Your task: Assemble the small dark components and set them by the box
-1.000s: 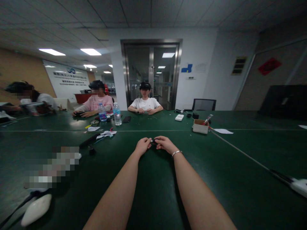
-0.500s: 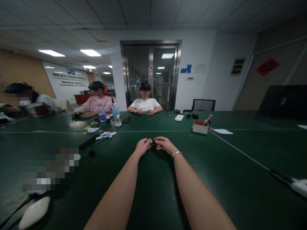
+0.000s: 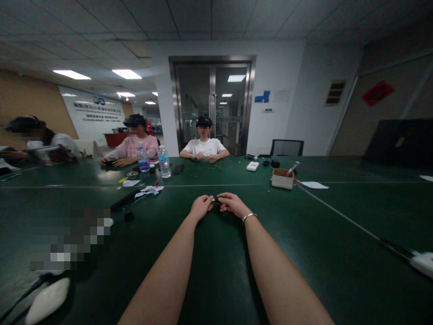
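Observation:
Both arms reach forward over the dark green table [image 3: 223, 257]. A small black object [image 3: 217, 200] with a pale or silvery end on its left sits between my fingertips, too small to name. My left hand [image 3: 201, 207] is closed in a pinch at its pale end. From the other side my right hand [image 3: 234, 204], with a silver bracelet at the wrist, pinches the black part between thumb and fingers. The fingers cover much of the object.
Far side: a seated person [image 3: 204, 146], another in pink [image 3: 138, 146], water bottles [image 3: 164, 162] and a phone [image 3: 178, 169]. Right: a small box [image 3: 283, 178] with a pen-like item and a white device [image 3: 252, 166]. Left: papers [image 3: 149, 191], a small black item [image 3: 128, 213], a white mouse-shaped object [image 3: 49, 301].
My hands and the small black object keep the same place and grip. Across the table, the seated person's hands have shifted slightly.

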A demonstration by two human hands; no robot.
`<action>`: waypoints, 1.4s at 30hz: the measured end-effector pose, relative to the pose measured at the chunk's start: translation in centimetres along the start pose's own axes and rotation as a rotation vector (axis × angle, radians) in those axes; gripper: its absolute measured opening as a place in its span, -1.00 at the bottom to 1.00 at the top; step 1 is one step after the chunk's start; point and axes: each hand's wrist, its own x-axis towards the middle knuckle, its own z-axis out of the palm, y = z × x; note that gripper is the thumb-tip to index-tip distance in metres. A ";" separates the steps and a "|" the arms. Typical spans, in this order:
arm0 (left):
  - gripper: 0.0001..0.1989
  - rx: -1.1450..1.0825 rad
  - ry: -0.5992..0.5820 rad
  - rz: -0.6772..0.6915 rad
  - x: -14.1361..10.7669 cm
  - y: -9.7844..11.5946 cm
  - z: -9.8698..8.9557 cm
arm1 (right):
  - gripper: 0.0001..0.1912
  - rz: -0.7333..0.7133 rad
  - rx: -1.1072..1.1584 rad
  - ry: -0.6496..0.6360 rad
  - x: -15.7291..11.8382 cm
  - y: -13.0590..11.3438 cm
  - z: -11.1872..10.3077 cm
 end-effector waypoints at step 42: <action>-0.72 -0.247 -0.023 0.009 -0.9 1.6 -0.5 | -0.86 0.022 0.000 0.011 -0.5 -0.5 0.3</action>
